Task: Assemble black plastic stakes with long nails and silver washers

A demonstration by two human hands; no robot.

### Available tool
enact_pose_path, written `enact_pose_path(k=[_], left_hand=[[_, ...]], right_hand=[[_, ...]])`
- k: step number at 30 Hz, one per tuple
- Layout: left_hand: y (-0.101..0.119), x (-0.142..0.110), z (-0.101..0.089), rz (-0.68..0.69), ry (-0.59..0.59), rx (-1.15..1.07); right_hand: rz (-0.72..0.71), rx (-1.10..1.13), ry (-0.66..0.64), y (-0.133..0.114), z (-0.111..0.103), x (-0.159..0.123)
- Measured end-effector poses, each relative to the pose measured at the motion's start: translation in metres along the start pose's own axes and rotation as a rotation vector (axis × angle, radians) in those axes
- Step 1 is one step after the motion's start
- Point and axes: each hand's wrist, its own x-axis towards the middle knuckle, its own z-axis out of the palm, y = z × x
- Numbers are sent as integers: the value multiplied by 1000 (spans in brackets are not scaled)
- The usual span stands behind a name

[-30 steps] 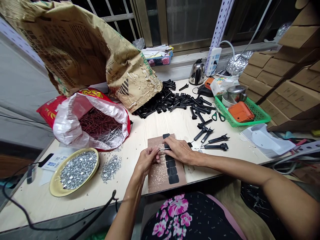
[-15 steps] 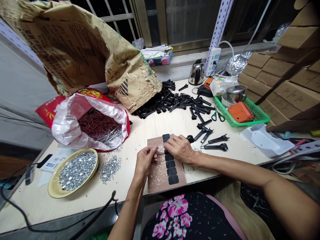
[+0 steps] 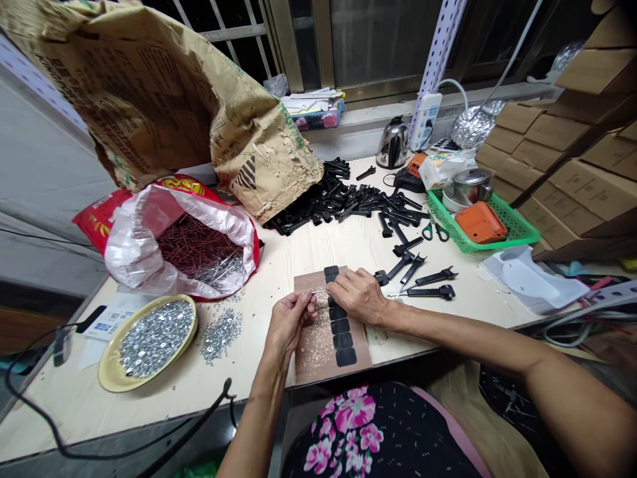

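A thin silver screw (image 3: 319, 291) spans the small gap between my two hands. My left hand (image 3: 292, 317) pinches its left end between thumb and forefinger. My right hand (image 3: 359, 296) is closed around the other end, and its curled fingers hide whatever else is in them. Below both hands lies a brown board (image 3: 313, 362) sprinkled with pale bits. A column of black rounded pads (image 3: 343, 341) runs down the board, partly covered by my right hand. Just beyond that hand is a black plastic piece (image 3: 381, 277).
Left stand a yellow bowl of washers (image 3: 156, 335), loose washers (image 3: 221, 335) and a red-and-white bag of long screws (image 3: 199, 249). Black plastic parts (image 3: 358, 202) spill from a paper sack (image 3: 263, 153). Right are scissors (image 3: 434, 230), a green basket (image 3: 517, 238) and cardboard boxes (image 3: 572, 192).
My left hand has shifted very slightly, and more of the screw shows between the hands. My right hand keeps nearly the same place.
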Motion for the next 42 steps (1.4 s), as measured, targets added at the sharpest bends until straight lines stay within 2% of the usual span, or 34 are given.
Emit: enact_pose_path(k=[6,10,16,24,27,29,32,35,37,42], left_hand=[[0,-1,3,10,29,-3],[-1,-1,3,76,66,51],[0,-2,4,52,-4,97],[1,-3,7,193,95,259],[1,-2,6,185,72,253],[1,0,4,160,37,201],[2,1,1,49,-27,101],[1,0,-1,-14,-47,65],[0,0,-1,14,-30,80],[2,0,-1,106,3,149]], right_hand=[[-23,-73,15,-3,-6,1],[-53,-118,26,-3,-9,2],[-48,-79,16,0,-6,1],[60,42,-73,-4,-3,-3],[76,69,-78,-6,-3,-1],[145,132,-120,-8,-6,2],[252,244,-215,-9,-13,7],[212,255,-257,-8,-18,8],[189,235,-262,-8,-17,8],[248,291,-237,-8,-12,5]])
